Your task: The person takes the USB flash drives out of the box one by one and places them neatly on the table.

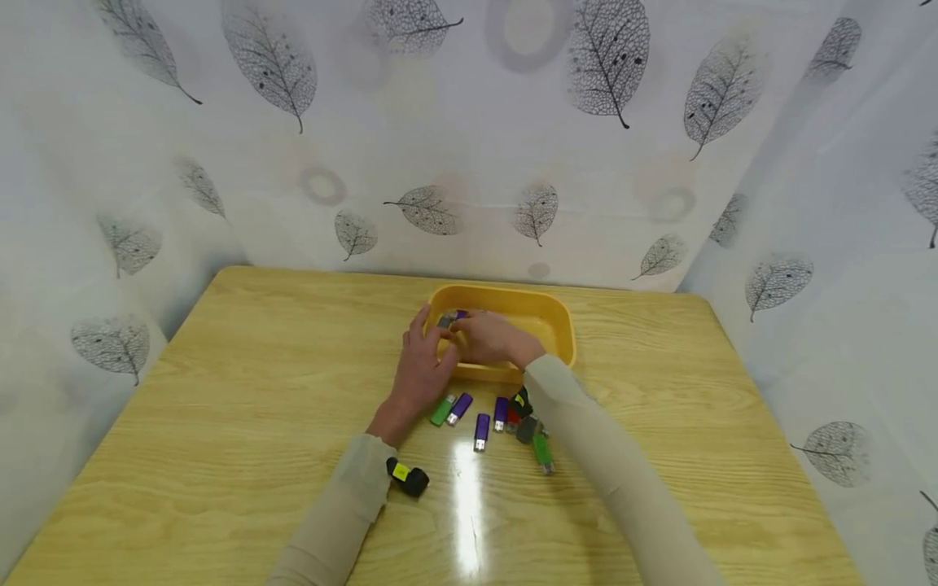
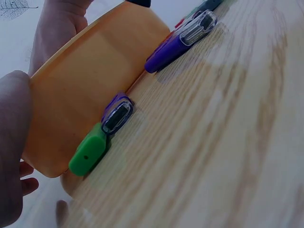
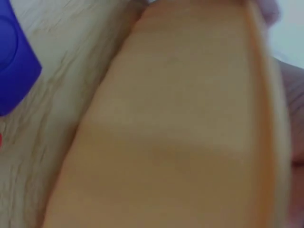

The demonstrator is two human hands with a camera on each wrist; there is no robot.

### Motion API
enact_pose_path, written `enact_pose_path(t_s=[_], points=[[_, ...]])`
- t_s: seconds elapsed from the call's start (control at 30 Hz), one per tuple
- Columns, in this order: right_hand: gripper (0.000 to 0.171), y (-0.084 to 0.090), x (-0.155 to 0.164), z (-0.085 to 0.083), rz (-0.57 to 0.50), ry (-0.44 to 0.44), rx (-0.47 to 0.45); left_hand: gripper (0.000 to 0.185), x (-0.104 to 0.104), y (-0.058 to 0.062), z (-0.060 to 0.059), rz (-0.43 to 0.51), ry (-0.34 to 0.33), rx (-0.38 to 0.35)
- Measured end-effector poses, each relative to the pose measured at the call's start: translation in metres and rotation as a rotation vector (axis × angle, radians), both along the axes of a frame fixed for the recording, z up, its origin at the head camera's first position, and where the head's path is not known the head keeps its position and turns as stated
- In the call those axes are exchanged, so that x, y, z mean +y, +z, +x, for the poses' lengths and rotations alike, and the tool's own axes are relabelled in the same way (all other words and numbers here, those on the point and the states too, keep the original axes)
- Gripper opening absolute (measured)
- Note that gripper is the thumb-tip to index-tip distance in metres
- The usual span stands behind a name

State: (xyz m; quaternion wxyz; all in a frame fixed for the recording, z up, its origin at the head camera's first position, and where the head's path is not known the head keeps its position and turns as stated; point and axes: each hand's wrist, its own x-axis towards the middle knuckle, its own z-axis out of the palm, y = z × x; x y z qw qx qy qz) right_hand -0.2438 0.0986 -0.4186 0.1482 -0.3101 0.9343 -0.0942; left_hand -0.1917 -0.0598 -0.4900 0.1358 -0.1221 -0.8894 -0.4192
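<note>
- Broadly, the wooden counter [image 1: 256, 456] fills the lower half of the head view, with leaf-printed curtains [image 1: 513, 146] hung along its far edge and both side edges.
- A yellow tub [image 1: 560, 325] stands near the far edge of the counter, about midway along it; its near wall fills most of the right wrist view and much of the left wrist view.
- The left hand [image 1: 420, 370] lies at the tub's near-left corner, fingers stretched up along the outer wall and onto the rim, relaxed rather than curled round anything.
- The right hand [image 1: 487, 336] reaches over the near rim into the tub, fingers curled and pinching a purple USB stick [image 1: 452, 318] just inside the far-left corner, right beside the left fingertips.
- A loose cluster of USB sticks lies on the counter just in front of the tub's near wall: a green stick [image 1: 443, 409] touching a purple stick [image 1: 460, 408], another purple stick [image 1: 481, 431] nearer the front edge, then a small heap of purple, red, black, grey and green ones [image 1: 523, 423] partly under the right sleeve.
- A small black device with a yellow patch [image 1: 407, 476] lies beside the left sleeve, towards the front edge.
</note>
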Motion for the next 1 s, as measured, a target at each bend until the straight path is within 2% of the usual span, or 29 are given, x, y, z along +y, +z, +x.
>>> enact_pose_path(t_s=[0.27, 0.73, 1.0], points=[[0.053, -0.009, -0.004, -0.005, -0.024, -0.052, 0.007, 0.031, 0.001, -0.001, 0.0, -0.002, -0.002, 0.023], [0.045, -0.025, -0.01, -0.011, 0.031, -0.128, 0.144, 0.03, 0.001, 0.0, 0.0, -0.012, 0.005, 0.016], [0.025, -0.023, -0.011, -0.012, 0.067, -0.127, 0.164, 0.028, 0.0, 0.0, 0.0, 0.001, 0.002, 0.006]])
